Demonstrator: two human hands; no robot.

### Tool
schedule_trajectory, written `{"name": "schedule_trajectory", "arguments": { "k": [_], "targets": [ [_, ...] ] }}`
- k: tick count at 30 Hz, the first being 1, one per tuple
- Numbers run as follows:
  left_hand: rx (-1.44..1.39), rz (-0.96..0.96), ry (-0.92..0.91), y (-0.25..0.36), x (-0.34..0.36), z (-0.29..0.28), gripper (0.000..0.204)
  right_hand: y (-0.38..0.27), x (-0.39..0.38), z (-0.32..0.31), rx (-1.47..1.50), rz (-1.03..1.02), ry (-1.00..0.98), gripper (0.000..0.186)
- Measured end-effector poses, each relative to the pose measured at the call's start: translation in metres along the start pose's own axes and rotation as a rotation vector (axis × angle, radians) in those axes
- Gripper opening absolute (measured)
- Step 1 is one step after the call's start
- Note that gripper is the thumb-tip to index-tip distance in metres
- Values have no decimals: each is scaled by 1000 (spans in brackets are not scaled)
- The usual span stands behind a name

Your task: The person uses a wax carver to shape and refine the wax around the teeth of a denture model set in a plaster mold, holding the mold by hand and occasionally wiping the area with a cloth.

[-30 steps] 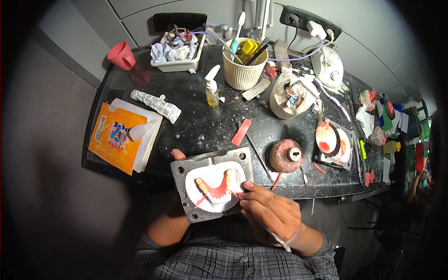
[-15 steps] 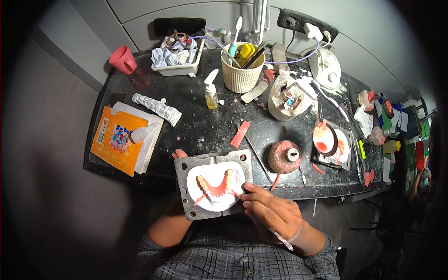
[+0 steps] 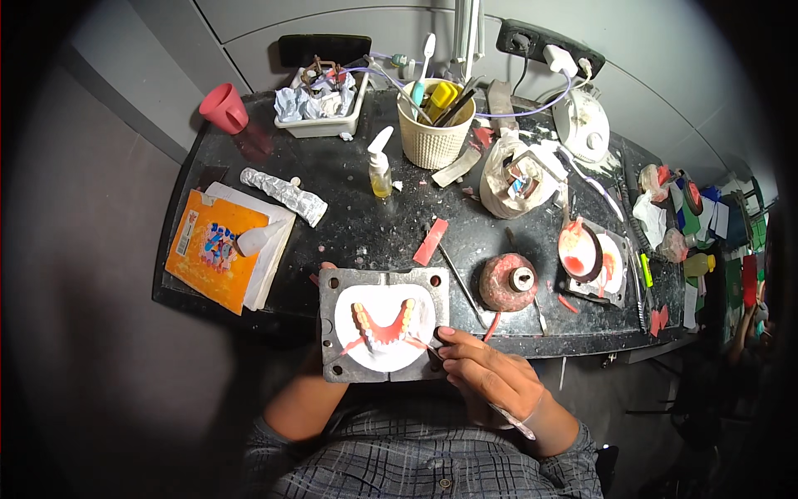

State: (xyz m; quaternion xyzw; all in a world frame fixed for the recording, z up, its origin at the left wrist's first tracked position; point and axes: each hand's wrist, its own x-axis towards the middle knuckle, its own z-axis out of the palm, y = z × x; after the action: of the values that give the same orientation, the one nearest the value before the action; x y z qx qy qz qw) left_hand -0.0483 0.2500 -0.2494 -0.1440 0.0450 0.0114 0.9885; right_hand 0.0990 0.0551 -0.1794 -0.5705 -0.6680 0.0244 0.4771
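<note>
Metal flask point(image 3: 329, 313) held in left hand point(image 3: 327, 267), mostly hidden beneath; right hand point(image 3: 497, 376) apparently pinches slim tool point(image 3: 514, 422) at flask's lower-right corner; steady, light touch advisable beside teeth point(image 3: 408, 311).

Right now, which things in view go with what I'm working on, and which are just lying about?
Seem to belong:
- metal frame, held in your left hand, with white plaster and a red arch bearing teeth
- slim tool in your right hand

Seem just lying about:
- red cup
- orange-covered book
- foil-covered tube
- green marker
</note>
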Motion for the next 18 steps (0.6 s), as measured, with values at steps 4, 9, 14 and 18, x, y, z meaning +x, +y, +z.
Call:
{"name": "schedule_trajectory", "arguments": {
  "k": [4,9,14,18],
  "targets": [
    [64,-50,-98,4,3,-14,142,3,-5,-2,13,36,39,28],
    [-20,-62,-149,1,7,-9,147,-5,-4,-4,170,187,196,14],
    [5,-89,-125,2,5,-16,147,0,-10,9,429,171,304,12],
    [19,-101,-109,4,4,-16,145,1,6,-3,280,141,146,10]
  ]
}}
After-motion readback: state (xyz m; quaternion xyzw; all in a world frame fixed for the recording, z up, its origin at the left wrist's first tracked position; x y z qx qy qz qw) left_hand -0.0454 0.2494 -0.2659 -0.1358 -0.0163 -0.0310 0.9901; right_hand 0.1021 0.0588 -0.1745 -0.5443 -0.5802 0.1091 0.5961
